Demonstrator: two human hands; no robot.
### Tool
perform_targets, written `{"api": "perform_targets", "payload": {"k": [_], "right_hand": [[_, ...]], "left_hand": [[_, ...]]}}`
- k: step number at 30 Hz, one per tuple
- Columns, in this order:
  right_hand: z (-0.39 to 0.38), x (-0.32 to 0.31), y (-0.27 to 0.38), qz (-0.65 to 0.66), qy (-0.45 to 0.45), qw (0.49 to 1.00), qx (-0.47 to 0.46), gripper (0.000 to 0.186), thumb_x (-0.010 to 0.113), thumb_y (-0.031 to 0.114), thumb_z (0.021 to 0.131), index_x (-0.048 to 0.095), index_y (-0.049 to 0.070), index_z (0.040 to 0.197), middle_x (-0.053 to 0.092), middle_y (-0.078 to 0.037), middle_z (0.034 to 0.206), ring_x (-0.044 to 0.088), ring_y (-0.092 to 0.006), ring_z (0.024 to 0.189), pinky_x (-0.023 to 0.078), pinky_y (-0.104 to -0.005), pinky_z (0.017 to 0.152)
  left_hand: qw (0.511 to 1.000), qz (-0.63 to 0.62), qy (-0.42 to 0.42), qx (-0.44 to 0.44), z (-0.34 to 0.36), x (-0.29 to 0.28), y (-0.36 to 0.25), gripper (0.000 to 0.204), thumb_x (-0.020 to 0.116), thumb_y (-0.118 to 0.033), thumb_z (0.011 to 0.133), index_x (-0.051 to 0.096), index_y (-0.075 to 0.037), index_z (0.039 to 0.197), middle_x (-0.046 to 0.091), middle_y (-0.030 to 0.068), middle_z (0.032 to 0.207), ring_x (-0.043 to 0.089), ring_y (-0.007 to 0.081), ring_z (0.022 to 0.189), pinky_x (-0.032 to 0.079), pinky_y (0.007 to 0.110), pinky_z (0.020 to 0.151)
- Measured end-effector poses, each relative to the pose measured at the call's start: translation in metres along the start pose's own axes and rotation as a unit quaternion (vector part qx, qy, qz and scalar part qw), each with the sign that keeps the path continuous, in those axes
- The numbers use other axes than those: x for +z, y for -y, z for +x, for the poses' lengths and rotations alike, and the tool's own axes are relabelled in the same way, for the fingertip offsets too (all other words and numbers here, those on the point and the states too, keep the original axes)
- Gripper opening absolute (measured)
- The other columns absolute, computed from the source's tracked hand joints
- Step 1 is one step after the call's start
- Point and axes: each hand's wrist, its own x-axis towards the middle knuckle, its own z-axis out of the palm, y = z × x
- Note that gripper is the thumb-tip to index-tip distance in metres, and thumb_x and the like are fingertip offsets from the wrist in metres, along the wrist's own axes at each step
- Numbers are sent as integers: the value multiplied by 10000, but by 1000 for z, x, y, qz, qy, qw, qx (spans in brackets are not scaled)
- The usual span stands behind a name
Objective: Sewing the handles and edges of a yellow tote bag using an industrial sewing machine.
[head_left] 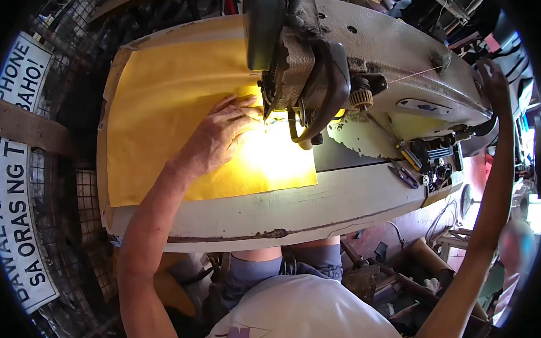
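A yellow sheet of fabric or leather-like material lies on the bed of a sewing machine. My left hand rests on it with fingers extended, their tips close beside the needle. A bright lamp glow washes out the sheet just in front of the needle. Over at the machine's right end, my right hand is raised with its fingers curved over the handwheel, which is mostly hidden by the hand. A thread runs across the machine head toward the tension dial.
On the table's right side lie small snips, a yellow-and-black screwdriver and a bobbin winder. The pale table edge is chipped. Wire mesh with lettered signs stands at left. Clutter fills the floor at right.
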Motion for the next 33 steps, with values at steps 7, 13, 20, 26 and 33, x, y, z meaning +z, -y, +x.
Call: {"api": "perform_targets", "payload": {"k": [7,13,20,26,33], "right_hand": [[-53,46,-112,-12,-40,994,-102,357,468,224,996,589,-15,1231,636,-154,1093,611,-250,1009,478,-364,882],[-165,70,5,178,-303,930,109,358,451,212,1000,585,3,1258,687,-167,1022,672,-283,948,547,-392,785],[-54,10,-52,-112,-40,976,-182,453,462,94,972,446,55,1423,535,-182,1326,555,-301,1202,475,-348,979],[-121,73,21,378,-338,801,319,295,484,304,995,583,32,1052,594,-86,911,572,-201,830,481,-326,734],[-123,50,30,443,-283,779,341,405,524,390,988,648,19,1095,620,-56,823,594,-160,771,483,-319,720]], "left_hand": [[1000,-12,-23,0,0,1,0,224,636,-57,850,649,-23,1072,653,107,1189,519,251,1268,342,425,1138],[999,-11,-35,8,0,3,2,234,641,-55,838,649,-27,1070,662,111,1162,542,263,1241,358,427,1126],[999,-18,-30,-6,-2,-4,-3,243,636,-33,837,652,-32,1080,656,111,1200,524,255,1268,336,416,1144],[1000,-5,-3,-2,0,1,10,226,589,-40,874,653,-56,1090,652,90,1213,504,259,1289,320,416,1153],[988,86,-52,-119,-19,28,-54,386,516,-26,864,547,24,1246,528,145,1370,405,299,1358,255,442,1163]]}}
